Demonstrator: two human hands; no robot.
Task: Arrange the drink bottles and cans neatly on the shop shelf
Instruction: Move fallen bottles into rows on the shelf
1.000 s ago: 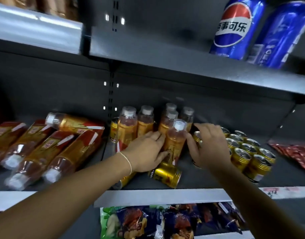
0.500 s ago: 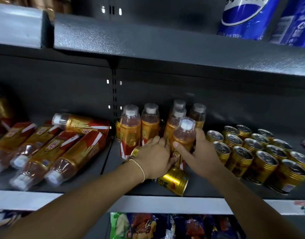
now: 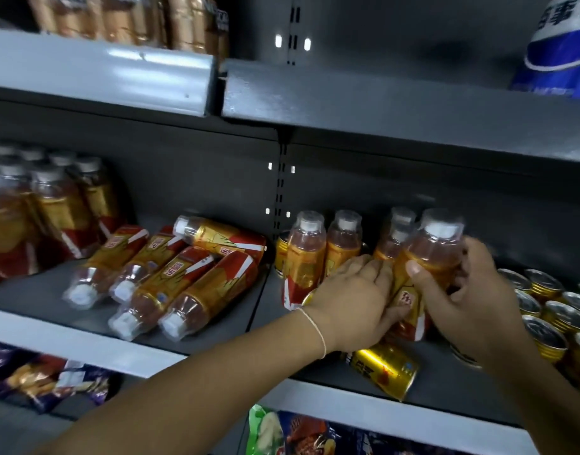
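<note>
- Bottle [image 3: 436,254] of amber drink, white-capped, is in my right hand [image 3: 469,303], tilted with its cap leaning right, over the middle of the shelf [image 3: 446,389].
- I grip it with that hand: the thumb lies across its front and the fingers curl round its right side.
- I hold my left hand [image 3: 351,300] with the fingers fairly straight against the left side of the bottle, thumb touching low on its red label. It closes round nothing that I can see.
- A thin string band [image 3: 316,330] circles my left wrist.
- I cannot tell whether the bottle's base touches the shelf, as my hands hide it.
- One fallen can [image 3: 385,371], gold, lies on its side at the near edge, just below the bottle and my left wrist.
- Some upright bottles [image 3: 306,257] stand just left of my left hand, two in front, with more behind the one I hold.
- A back can [image 3: 282,251] stands at the far left of those bottles, half hidden by them.
- The standing cans [image 3: 544,313] fill the right of the shelf in rows, tops up, just beside my right hand.
- Five lying bottles [image 3: 190,284] are on their sides in the left bay: four with caps toward the near edge, one across their far ends with its cap left.
- Further left, blurred bottles [image 3: 52,208] stand upright in a cluster.
- A blue cola can [image 3: 557,60] sits on the upper shelf at far right, and brown packs [image 3: 134,21] sit above on the left.
- Snack packets [image 3: 314,435] lie on the level below.
</note>
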